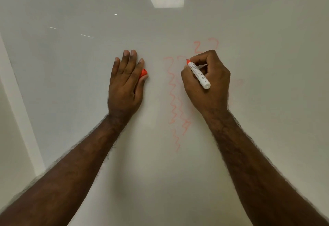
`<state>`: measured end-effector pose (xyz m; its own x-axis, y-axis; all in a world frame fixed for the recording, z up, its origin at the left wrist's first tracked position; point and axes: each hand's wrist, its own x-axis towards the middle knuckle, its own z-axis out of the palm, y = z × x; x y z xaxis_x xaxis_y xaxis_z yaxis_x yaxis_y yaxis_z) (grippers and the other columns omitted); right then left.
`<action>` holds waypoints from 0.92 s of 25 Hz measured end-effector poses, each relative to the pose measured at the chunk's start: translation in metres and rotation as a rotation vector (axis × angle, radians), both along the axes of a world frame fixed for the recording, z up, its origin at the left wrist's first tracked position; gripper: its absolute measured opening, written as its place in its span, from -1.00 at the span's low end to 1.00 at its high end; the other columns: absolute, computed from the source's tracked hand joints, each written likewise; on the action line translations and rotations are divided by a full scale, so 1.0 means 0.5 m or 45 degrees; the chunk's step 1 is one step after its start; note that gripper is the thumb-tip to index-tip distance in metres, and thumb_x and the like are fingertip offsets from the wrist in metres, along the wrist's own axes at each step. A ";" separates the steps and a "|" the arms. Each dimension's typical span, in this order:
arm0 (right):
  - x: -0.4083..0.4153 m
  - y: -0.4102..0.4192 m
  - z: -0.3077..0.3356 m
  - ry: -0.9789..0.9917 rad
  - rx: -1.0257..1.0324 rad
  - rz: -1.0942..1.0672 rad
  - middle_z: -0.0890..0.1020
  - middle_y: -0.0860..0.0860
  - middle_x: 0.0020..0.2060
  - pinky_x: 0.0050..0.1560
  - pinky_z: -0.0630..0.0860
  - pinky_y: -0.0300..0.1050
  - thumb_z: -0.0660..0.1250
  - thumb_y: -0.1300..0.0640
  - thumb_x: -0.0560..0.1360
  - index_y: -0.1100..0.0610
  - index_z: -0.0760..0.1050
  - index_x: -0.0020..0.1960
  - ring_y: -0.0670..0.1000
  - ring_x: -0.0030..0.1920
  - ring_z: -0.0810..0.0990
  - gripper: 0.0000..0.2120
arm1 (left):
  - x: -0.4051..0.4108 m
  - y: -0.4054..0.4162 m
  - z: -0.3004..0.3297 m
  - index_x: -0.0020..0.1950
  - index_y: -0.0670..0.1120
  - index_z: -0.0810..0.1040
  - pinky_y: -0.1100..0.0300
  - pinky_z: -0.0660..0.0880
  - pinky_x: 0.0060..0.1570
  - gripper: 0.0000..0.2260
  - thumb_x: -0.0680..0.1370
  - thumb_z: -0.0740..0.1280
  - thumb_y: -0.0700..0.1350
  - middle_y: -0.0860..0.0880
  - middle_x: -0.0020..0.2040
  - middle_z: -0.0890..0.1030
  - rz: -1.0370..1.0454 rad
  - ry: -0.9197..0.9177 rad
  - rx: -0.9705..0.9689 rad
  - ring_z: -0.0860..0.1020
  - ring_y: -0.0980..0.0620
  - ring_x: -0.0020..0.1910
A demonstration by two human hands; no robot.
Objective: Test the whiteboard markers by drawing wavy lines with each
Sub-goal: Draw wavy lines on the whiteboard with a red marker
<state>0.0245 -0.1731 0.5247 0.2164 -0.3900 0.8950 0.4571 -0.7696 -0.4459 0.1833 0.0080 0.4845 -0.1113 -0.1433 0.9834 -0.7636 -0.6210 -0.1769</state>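
Two bare forearms reach up from the bottom edge onto a glossy white whiteboard. Between them run faint orange-red wavy lines, going from low in the middle up to the level of the fingers.

The right hand is closed around a white whiteboard marker with an orange-red collar. The marker lies across the thumb and the first fingers, its tip is pointing up and left and touches the board at the top of one wavy line, and its blunt white end sticks out toward the camera. There is small dark print on the barrel, too small to read.

The left hand rests flat on the board, fingers straight, and the thumb presses a small orange-red marker cap against the palm side.

Two more short orange-red curls are above the right hand. Higher, the board reflects a rectangular ceiling light.
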 end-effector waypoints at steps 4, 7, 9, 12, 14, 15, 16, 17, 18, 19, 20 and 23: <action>0.001 0.006 0.001 -0.022 -0.006 -0.089 0.66 -0.14 -0.17 -0.20 0.56 -0.19 0.42 0.11 0.47 0.06 0.57 0.00 -0.10 -0.19 0.61 -0.87 | 0.002 -0.001 -0.003 0.52 -0.28 0.45 -0.24 0.21 0.61 -0.63 0.74 0.28 -0.16 -0.29 0.55 0.41 -0.018 -0.011 -0.011 0.32 -0.30 0.59; -0.006 0.006 -0.016 0.005 0.086 -0.080 0.66 -0.13 -0.18 -0.21 0.55 -0.21 0.44 0.13 0.45 0.07 0.57 -0.01 -0.10 -0.20 0.62 -0.87 | 0.003 0.001 -0.004 0.51 -0.29 0.46 -0.26 0.22 0.60 -0.64 0.74 0.28 -0.16 -0.29 0.54 0.42 -0.024 -0.019 -0.018 0.34 -0.31 0.58; -0.010 0.009 -0.035 0.043 0.107 -0.077 0.67 -0.12 -0.17 -0.21 0.56 -0.22 0.44 0.13 0.46 0.07 0.57 -0.01 -0.09 -0.20 0.63 -0.87 | 0.003 0.000 -0.005 0.50 -0.29 0.47 -0.27 0.24 0.59 -0.64 0.74 0.28 -0.16 -0.30 0.54 0.43 -0.024 -0.024 -0.028 0.34 -0.31 0.58; -0.013 0.007 -0.060 0.051 0.155 -0.073 0.66 -0.14 -0.20 -0.22 0.56 -0.22 0.46 0.15 0.45 0.06 0.57 -0.03 -0.08 -0.21 0.63 -0.88 | 0.003 0.000 -0.009 0.50 -0.29 0.47 -0.26 0.24 0.59 -0.64 0.74 0.28 -0.16 -0.29 0.54 0.43 -0.034 -0.014 -0.036 0.35 -0.31 0.57; -0.014 0.006 -0.073 0.056 0.156 -0.077 0.66 -0.13 -0.21 -0.21 0.56 -0.25 0.47 0.17 0.45 0.06 0.58 -0.04 -0.08 -0.21 0.63 -0.87 | 0.003 -0.001 -0.011 0.50 -0.30 0.47 -0.27 0.25 0.59 -0.64 0.74 0.29 -0.16 -0.30 0.53 0.43 -0.034 -0.017 -0.049 0.35 -0.31 0.57; -0.015 0.003 -0.080 0.049 0.167 -0.082 0.66 -0.13 -0.21 -0.22 0.56 -0.26 0.47 0.18 0.45 0.06 0.58 -0.04 -0.09 -0.22 0.64 -0.88 | 0.004 -0.001 -0.011 0.50 -0.30 0.48 -0.27 0.25 0.58 -0.64 0.73 0.30 -0.17 -0.30 0.53 0.44 -0.039 -0.019 -0.054 0.36 -0.31 0.57; -0.017 0.002 -0.088 0.054 0.184 -0.078 0.66 -0.13 -0.21 -0.22 0.55 -0.27 0.47 0.18 0.45 0.07 0.58 -0.04 -0.09 -0.22 0.64 -0.88 | 0.005 -0.001 -0.012 0.49 -0.30 0.48 -0.28 0.26 0.58 -0.64 0.73 0.30 -0.17 -0.30 0.53 0.44 -0.044 -0.021 -0.058 0.36 -0.32 0.56; -0.019 0.000 -0.096 0.072 0.199 -0.064 0.66 -0.14 -0.21 -0.22 0.54 -0.29 0.48 0.19 0.46 0.07 0.58 -0.04 -0.09 -0.22 0.63 -0.88 | 0.005 -0.002 -0.014 0.49 -0.30 0.48 -0.28 0.27 0.57 -0.65 0.73 0.30 -0.18 -0.30 0.52 0.44 -0.046 -0.022 -0.064 0.37 -0.32 0.56; -0.021 0.000 -0.105 0.090 0.208 -0.049 0.66 -0.14 -0.22 -0.23 0.53 -0.32 0.48 0.20 0.46 0.07 0.58 -0.04 -0.10 -0.22 0.63 -0.88 | 0.006 -0.003 -0.015 0.49 -0.30 0.49 -0.29 0.27 0.57 -0.65 0.73 0.31 -0.18 -0.30 0.52 0.44 -0.045 -0.023 -0.070 0.37 -0.32 0.56; -0.022 -0.002 -0.114 0.089 0.211 -0.047 0.65 -0.15 -0.22 -0.23 0.51 -0.35 0.48 0.20 0.47 0.07 0.58 -0.03 -0.10 -0.22 0.63 -0.88 | 0.007 -0.003 -0.016 0.48 -0.30 0.49 -0.30 0.28 0.56 -0.65 0.72 0.31 -0.19 -0.30 0.52 0.45 -0.045 -0.025 -0.073 0.37 -0.32 0.56; -0.024 -0.003 -0.124 0.072 0.212 -0.058 0.64 -0.15 -0.23 -0.23 0.50 -0.36 0.48 0.21 0.47 0.07 0.58 -0.03 -0.11 -0.23 0.62 -0.88 | 0.008 -0.003 -0.018 0.48 -0.30 0.49 -0.30 0.28 0.56 -0.65 0.72 0.32 -0.19 -0.30 0.52 0.45 -0.047 -0.029 -0.075 0.37 -0.31 0.56; -0.030 -0.010 -0.158 0.088 0.227 -0.071 0.63 -0.16 -0.25 -0.25 0.50 -0.35 0.49 0.22 0.47 0.07 0.58 -0.04 -0.10 -0.25 0.62 -0.87 | 0.009 -0.004 -0.023 0.48 -0.29 0.50 -0.30 0.29 0.56 -0.65 0.71 0.33 -0.20 -0.30 0.51 0.46 -0.051 -0.037 -0.089 0.38 -0.31 0.55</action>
<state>0.0096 -0.1779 0.4455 0.2483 -0.5545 0.7943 0.3795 -0.6988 -0.6064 0.1880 0.0058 0.4731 -0.1442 -0.0694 0.9871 -0.7833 -0.6015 -0.1568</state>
